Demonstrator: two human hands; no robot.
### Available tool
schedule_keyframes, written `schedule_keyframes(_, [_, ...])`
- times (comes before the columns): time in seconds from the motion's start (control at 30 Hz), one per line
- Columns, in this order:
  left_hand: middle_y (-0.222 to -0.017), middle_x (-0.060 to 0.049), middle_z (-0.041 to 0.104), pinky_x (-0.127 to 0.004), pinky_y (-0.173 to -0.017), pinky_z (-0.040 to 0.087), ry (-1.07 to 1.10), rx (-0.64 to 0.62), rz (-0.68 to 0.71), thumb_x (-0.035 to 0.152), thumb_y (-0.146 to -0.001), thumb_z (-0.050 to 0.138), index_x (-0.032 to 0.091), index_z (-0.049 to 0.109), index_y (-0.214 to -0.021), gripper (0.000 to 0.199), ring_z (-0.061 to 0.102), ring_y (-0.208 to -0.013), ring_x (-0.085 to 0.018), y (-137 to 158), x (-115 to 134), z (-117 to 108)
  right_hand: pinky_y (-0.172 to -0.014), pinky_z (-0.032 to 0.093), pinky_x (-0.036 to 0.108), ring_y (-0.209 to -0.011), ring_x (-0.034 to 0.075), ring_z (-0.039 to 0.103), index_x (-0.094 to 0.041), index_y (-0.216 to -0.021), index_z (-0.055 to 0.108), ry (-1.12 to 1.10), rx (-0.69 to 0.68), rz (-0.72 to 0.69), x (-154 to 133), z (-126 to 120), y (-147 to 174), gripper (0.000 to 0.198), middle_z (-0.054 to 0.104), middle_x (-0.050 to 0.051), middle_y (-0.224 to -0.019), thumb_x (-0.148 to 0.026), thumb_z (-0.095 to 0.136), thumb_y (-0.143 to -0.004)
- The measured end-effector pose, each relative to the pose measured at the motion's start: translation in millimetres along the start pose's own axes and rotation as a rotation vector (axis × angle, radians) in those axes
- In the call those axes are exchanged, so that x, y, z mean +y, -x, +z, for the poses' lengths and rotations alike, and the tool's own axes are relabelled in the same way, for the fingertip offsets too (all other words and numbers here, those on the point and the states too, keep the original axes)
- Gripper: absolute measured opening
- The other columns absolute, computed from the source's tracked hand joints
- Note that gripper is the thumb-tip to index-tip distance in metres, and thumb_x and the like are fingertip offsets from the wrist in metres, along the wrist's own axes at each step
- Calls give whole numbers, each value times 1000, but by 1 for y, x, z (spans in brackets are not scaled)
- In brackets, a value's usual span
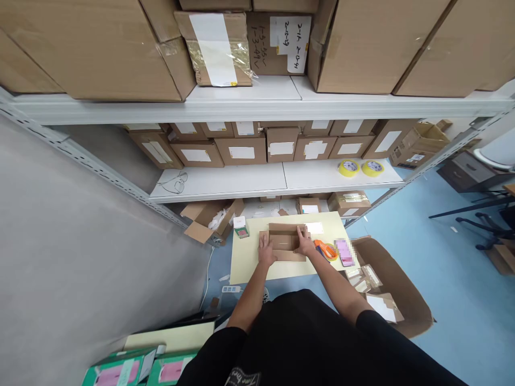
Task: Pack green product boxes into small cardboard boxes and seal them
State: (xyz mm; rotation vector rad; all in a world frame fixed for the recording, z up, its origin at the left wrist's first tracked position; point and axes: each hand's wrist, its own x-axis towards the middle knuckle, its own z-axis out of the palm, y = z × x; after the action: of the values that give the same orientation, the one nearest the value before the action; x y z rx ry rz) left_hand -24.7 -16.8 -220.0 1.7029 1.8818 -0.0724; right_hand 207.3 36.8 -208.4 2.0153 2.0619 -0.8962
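Observation:
A small cardboard box lies on the pale yellow table, open at the top with its flaps folded outward and nothing visible inside. At its left end, my left hand holds the side and flap, thumb toward the front flap. My right hand grips the right end, fingers on the wall and flap. Just right of that hand are an orange-handled tool and a yellow tape roll, partly overlapping. Beyond the box lies a white sheet.
A small green-and-white box stands on the table at left; pink pixelated cards lie at right. A large carton with packed parcels stands right of the table. Shelving with boxes rises ahead. Another open carton sits at left.

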Motion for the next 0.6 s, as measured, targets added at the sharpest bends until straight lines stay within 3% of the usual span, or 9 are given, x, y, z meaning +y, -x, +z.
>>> schedule_keyframes(0.13, [-178, -15, -6, -53, -126, 27, 21, 36, 18, 36, -70, 92, 19, 60, -144, 82, 4, -163, -42, -4, 1, 4, -112, 42, 50, -148, 46, 39, -29, -170, 3, 116, -36, 116, -20, -5, -20, 149, 6, 26, -173, -39, 97, -55])
schedule_keyframes(0.23, [-178, -13, 1, -52, -125, 29, 21, 24, 42, 35, -74, 89, 18, 75, -120, 52, 10, -162, -43, -10, 0, 1, -109, 45, 52, -146, 43, 41, -31, -170, 6, 167, -57, 161, -24, -4, -35, 138, 18, 27, -169, -34, 92, -61])
schedule_keyframes(0.33, [-178, -8, 7, -49, -123, 33, 36, 25, 34, 34, -76, 88, 20, 78, -113, 40, 20, -160, -40, -17, 0, 0, -106, 45, 55, -142, 41, 46, -34, -169, 11, 178, -44, 201, -20, 5, -49, 119, 17, 24, -170, -27, 81, -72])
schedule_keyframes(0.5, [-177, -2, 14, -44, -120, 38, 38, 56, -13, 30, -80, 84, 23, 79, -108, 29, 29, -156, -35, -23, 4, 9, -103, 44, 58, -142, 42, 43, -29, -164, 27, 107, 57, 202, -14, 29, -60, 87, 0, 23, -175, -26, 64, -85])
schedule_keyframes(0.6, [-177, -2, 16, -43, -120, 38, 21, 59, -38, 30, -79, 84, 23, 79, -105, 27, 29, -156, -34, -21, 8, 14, -104, 44, 57, -141, 42, 45, -23, -157, 39, 81, 89, 193, -11, 32, -58, 72, 6, 25, -174, -23, 59, -88])
